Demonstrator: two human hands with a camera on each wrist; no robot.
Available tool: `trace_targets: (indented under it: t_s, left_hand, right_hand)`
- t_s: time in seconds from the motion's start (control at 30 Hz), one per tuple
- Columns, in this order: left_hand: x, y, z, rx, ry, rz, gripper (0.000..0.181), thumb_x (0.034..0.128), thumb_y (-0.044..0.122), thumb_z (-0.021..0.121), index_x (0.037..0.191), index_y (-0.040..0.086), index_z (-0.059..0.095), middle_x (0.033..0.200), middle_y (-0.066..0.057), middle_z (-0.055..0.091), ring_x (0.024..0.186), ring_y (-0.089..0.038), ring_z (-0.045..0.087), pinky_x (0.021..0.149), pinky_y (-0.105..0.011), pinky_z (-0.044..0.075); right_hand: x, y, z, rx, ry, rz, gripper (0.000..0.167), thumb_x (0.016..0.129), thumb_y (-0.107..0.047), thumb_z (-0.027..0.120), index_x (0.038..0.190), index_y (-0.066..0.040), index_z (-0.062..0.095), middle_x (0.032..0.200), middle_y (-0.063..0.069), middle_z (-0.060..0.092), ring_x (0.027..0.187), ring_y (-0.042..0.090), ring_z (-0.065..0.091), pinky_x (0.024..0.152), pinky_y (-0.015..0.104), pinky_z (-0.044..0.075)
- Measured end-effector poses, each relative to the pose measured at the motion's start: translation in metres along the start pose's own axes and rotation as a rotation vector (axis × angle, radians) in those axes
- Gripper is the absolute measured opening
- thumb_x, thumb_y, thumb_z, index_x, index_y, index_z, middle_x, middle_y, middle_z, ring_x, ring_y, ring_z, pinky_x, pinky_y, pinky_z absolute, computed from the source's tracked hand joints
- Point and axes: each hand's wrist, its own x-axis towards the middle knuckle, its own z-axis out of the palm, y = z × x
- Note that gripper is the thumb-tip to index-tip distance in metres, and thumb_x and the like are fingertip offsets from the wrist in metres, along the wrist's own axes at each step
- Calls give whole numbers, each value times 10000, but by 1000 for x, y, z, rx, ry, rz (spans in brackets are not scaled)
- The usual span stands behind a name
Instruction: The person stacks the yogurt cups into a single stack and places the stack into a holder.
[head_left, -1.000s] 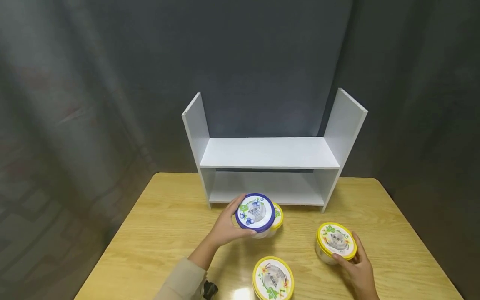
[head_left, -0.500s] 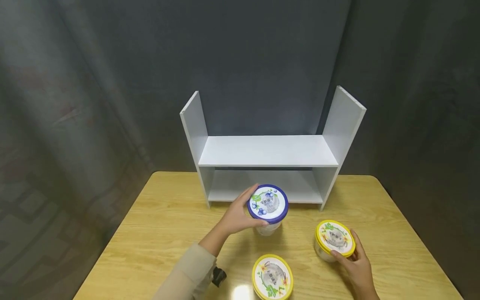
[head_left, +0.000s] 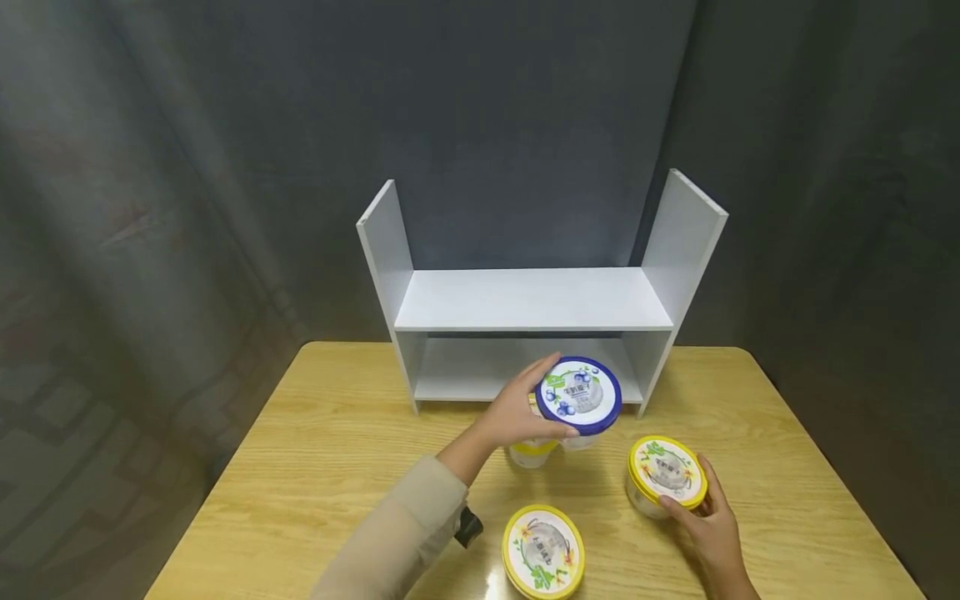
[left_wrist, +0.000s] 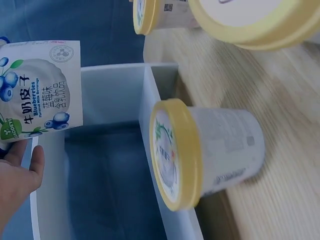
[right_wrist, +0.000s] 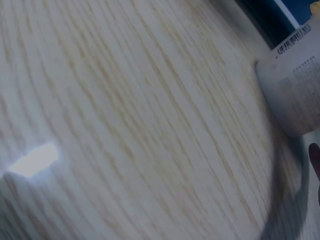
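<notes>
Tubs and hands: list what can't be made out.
Head: most of the rear yellow-lidded tub, behind the left hand and blue-lidded tub.
Left wrist: blue-lidded tub's top, cut by left edge.
Right wrist: nearly all the right hand, cut by right edge; small print on the barcoded tub, blurred.

A barcoded white tub shows at right against the wood-grained table, probably with a fingertip just below.

dim wrist views, glare on tabletop, perhaps slight blur
</notes>
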Motion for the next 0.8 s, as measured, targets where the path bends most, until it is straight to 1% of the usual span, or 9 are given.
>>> trace_targets:
  t_s: [0.03,0.1,0.23,0.37,0.47,0.57,0.67,0.8]
  left_hand:
    - [2,2,1,1,-6,-5,970,577,286,800,1364,274,234,1382,-3,250,1234,-208,253,962,-469,241]
    - [5,4,4,0,-19,-11,970,577,290,799,1364,278,232,1382,7,251,1231,-197,259,964,-461,243]
    - [12,6,12,-3,-43,-25,976,572,295,802,1363,287,231,1378,34,255,1228,-164,263,971,-431,243]
    - [18,7,19,-3,-66,-32,982,567,299,804,1362,294,228,1378,45,252,1231,-151,257,976,-414,239]
    - [21,9,25,1,-80,-44,988,561,304,807,1361,305,227,1378,55,250,1233,-150,253,978,-407,237]
    - [25,12,31,2,-98,-47,987,563,296,807,1362,298,228,1376,55,256,1228,-150,264,974,-388,247]
    - [29,13,39,18,-118,-33,984,567,297,805,1368,263,233,1374,40,262,1221,-151,278,967,-359,261]
    - [34,13,49,39,-152,4,985,568,312,801,1371,219,238,1371,28,269,1214,-138,287,959,-321,272]
  right_hand:
    - [0,0,0,7,1,-2,840,754,-54,655,1395,-146,119,1388,131,210,987,-62,334,770,2,293]
    - [-1,0,0,3,11,-8,835,753,-52,656,1394,-152,130,1370,90,251,961,-81,346,764,3,300]
    - [-2,0,1,-9,41,-43,821,742,-33,661,1389,-148,170,1255,-73,352,936,-83,387,754,15,316]
    - [-4,1,2,26,59,-75,807,724,0,668,1379,-133,216,1136,-203,382,920,-77,416,755,23,322]
    - [-4,2,3,59,60,-87,803,713,24,668,1373,-113,231,1105,-224,395,913,-71,429,755,26,330]
    - [-3,2,3,57,59,-94,796,713,27,667,1370,-98,235,1095,-223,402,910,-66,432,752,29,332]
    - [-3,3,2,38,60,-96,789,718,15,668,1368,-87,233,1074,-225,415,902,-64,434,744,32,332]
    - [-2,5,1,35,59,-106,778,719,20,666,1362,-67,237,1050,-220,438,879,-63,454,729,39,352]
